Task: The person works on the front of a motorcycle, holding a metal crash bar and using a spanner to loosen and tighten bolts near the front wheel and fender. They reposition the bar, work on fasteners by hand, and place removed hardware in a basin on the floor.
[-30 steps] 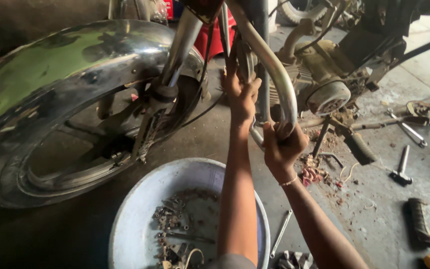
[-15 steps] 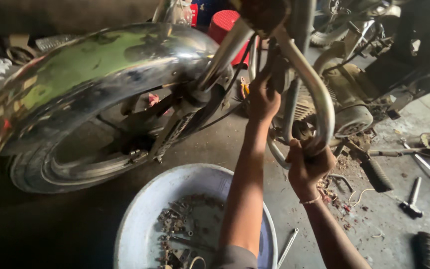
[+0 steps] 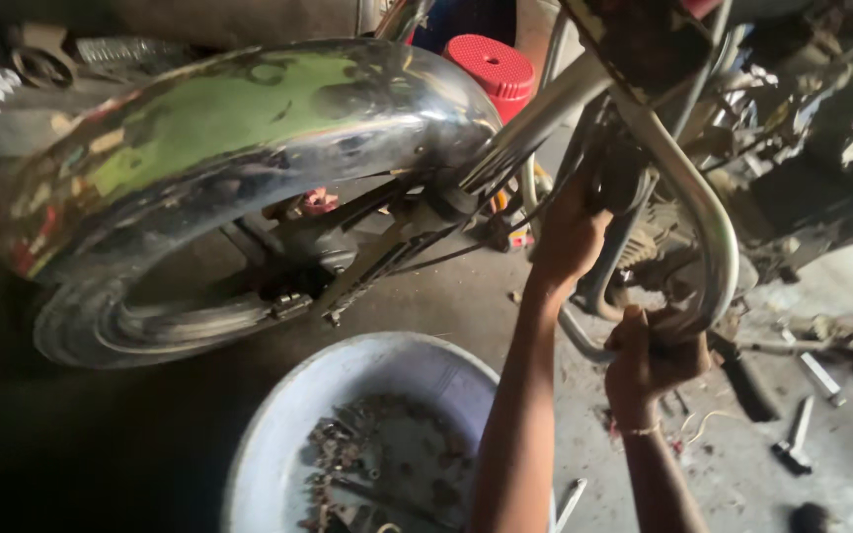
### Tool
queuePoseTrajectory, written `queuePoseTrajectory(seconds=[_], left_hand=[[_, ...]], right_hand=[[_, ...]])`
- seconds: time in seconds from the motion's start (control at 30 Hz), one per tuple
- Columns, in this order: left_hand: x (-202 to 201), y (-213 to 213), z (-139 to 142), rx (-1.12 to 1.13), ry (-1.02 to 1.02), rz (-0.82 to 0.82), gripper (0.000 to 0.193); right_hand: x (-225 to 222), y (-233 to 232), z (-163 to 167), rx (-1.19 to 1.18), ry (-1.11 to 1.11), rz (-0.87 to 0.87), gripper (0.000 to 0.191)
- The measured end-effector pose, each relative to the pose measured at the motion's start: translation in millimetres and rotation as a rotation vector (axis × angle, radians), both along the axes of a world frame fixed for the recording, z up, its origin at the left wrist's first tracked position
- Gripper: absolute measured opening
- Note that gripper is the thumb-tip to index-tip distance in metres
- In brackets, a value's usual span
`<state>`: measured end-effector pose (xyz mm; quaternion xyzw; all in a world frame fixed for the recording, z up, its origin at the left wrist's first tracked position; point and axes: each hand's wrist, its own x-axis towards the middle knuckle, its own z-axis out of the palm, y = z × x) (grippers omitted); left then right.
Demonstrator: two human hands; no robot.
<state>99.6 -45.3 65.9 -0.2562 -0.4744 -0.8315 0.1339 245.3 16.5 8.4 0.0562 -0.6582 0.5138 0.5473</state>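
Head view: I'm looking down at a motorcycle front end over a concrete floor [image 3: 644, 464]. My right hand [image 3: 656, 357] is fisted tight around the lower bend of the chrome crash guard tube [image 3: 713, 222], fingers fully curled on it, thin bracelet on that wrist. My left hand [image 3: 570, 235] is up higher, pressed into the frame area just behind the guard, next to the dark cables; fingers look curled in on something there but the part is hidden by shadow, so I can't tell what it holds or how tight. The guard loops down from the top of the frame and back in toward the engine [image 3: 683, 262], with my right hand at its lowest point. On the left, the chrome front mudguard [image 3: 249, 128] arches over the front wheel [image 3: 150, 321], with the fork leg [image 3: 535, 123] running diagonally from hub up to the headstock. Below my left forearm sits a white basin [image 3: 387, 365] with dirty small metal parts in it. A red plastic cap [image 3: 491, 64] shows behind the mudguard. Loose tools [image 3: 804, 415] lie scattered on the floor at right, well apart from both hands.
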Motion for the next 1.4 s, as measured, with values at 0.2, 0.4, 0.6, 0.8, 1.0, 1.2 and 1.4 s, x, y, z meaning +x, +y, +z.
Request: queuePoseTrajectory(seconds=[0.2,0.4,0.6,0.8,1.0,1.2,1.4], left_hand=[[-22,54,-50,0.387,-0.226,-0.423,0.027],[-26,53,-45,0.561,-0.200,-0.388,0.026],[-13,12,4,0.176,0.106,0.120,0.043],[4,-16,31,-0.306,-0.069,0.193,0.061],[7,-42,70,-0.631,-0.029,0.214,0.076],[-24,-40,109,-0.868,0.128,0.243,0.086],[-36,-52,89,-0.725,0.116,0.076,0.081]], right_hand=[[1,-2,3,0.038,-0.025,-0.022,0.019],[4,-5,-9,0.053,-0.006,-0.081,0.017],[21,-4,-41,0.242,0.089,-0.333,0.021],[-31,95,29,0.261,-0.495,0.849,0.055],[-109,145,74,-0.003,-0.774,0.537,0.046],[-166,171,87,1.243,-0.213,0.292,0.043],[-150,142,93,-0.153,-1.024,1.075,0.052]])
